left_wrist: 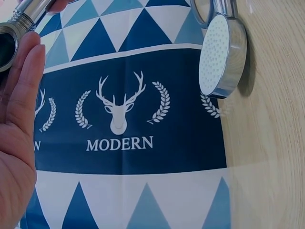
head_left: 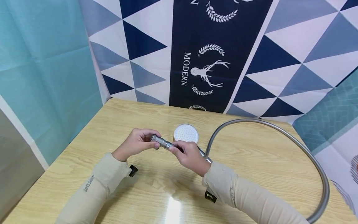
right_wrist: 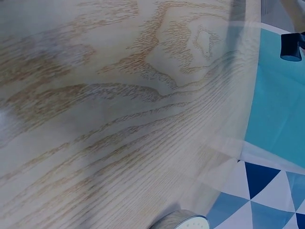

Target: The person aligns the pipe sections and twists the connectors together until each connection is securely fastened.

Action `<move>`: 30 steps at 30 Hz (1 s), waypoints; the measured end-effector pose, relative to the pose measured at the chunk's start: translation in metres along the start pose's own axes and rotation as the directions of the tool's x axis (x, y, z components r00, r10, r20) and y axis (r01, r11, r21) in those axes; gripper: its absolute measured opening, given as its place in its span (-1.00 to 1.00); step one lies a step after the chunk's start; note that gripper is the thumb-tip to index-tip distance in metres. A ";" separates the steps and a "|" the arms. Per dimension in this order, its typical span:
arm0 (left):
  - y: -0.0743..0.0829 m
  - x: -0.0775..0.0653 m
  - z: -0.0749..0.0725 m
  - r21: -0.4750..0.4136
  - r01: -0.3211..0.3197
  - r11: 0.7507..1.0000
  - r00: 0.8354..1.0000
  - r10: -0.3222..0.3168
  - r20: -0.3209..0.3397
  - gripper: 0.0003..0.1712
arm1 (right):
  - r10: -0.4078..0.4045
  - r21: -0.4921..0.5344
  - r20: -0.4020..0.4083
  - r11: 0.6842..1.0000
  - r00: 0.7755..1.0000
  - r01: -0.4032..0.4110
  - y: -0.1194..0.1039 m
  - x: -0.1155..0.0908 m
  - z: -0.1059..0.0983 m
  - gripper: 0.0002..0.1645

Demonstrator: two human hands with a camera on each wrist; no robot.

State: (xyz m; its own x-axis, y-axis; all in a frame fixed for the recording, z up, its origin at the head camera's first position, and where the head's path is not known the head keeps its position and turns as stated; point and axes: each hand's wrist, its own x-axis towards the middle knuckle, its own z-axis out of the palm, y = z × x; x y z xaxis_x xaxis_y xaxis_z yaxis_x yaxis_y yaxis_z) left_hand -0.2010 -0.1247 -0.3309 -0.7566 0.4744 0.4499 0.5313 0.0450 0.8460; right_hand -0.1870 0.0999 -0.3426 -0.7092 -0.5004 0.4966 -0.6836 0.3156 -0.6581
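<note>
Between both hands is a slim cylindrical metal fitting (head_left: 165, 143), held above the table. My left hand (head_left: 135, 145) grips its left end between thumb and fingers. At the other end, my right hand (head_left: 191, 156) pinches the narrower part, which its fingers partly cover. The left wrist view shows a ridged section and a wide hollow mouth on the fitting (left_wrist: 21, 21), beside the fingers of my left hand (left_wrist: 19, 124). Just behind the right hand lies a round chrome shower head (head_left: 185, 133) with a white, dotted face. The right wrist view shows neither hand.
A grey flexible hose (head_left: 307, 152) arcs across the right of the wooden table (head_left: 92, 137), from near the shower head's handle down to the right forearm. Behind the table hangs a patterned cloth (head_left: 148, 40); a teal cloth (head_left: 50, 71) hangs at left.
</note>
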 end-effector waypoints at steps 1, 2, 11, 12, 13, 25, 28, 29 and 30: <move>0.000 0.001 0.000 0.000 -0.002 1.000 1.000 0.002 0.003 -0.54 | 0.002 0.001 -0.002 1.000 1.000 -0.002 -0.001 0.000 0.000 -0.91; 0.000 0.001 0.000 -0.002 0.002 1.000 1.000 -0.002 0.005 -0.55 | 0.005 -0.001 -0.004 1.000 1.000 -0.005 -0.001 0.000 -0.001 -0.91; 0.000 0.000 -0.001 0.008 0.004 1.000 1.000 -0.004 0.002 -0.56 | -0.015 -0.010 0.003 1.000 1.000 0.015 0.002 0.002 0.001 -0.90; 0.000 -0.001 -0.001 0.009 0.002 1.000 1.000 -0.002 0.001 -0.56 | -0.015 -0.006 0.006 1.000 1.000 0.015 0.002 0.002 0.001 -0.90; 0.000 -0.001 -0.001 0.006 0.004 1.000 1.000 -0.004 0.001 -0.56 | -0.013 -0.001 0.011 1.000 1.000 0.013 0.001 0.002 0.001 -0.90; -0.004 -0.002 -0.001 -0.004 -0.002 1.000 1.000 0.002 -0.011 -0.44 | 0.114 0.078 0.104 0.989 0.988 -0.122 0.001 0.005 -0.003 -0.81; -0.005 -0.002 -0.002 -0.002 -0.002 1.000 1.000 0.002 -0.019 -0.38 | 0.166 0.136 0.105 0.974 0.980 -0.180 0.002 0.005 -0.001 -0.79; -0.006 -0.002 -0.002 0.003 -0.003 1.000 1.000 0.003 -0.021 -0.38 | 0.180 0.158 0.097 0.968 0.979 -0.194 0.002 0.005 0.000 -0.80; -0.007 -0.002 -0.002 0.006 0.000 1.000 1.000 0.000 -0.021 -0.37 | 0.192 0.181 0.088 0.962 0.978 -0.205 0.003 0.004 0.001 -0.80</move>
State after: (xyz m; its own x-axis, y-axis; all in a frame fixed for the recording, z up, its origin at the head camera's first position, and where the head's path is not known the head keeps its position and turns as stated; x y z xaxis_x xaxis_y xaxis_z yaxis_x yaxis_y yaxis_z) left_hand -0.2041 -0.1276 -0.3365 -0.7643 0.4560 0.4561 0.5338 0.0504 0.8441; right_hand -0.1914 0.0976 -0.3430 -0.8090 -0.4996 0.3096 -0.4810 0.2599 -0.8373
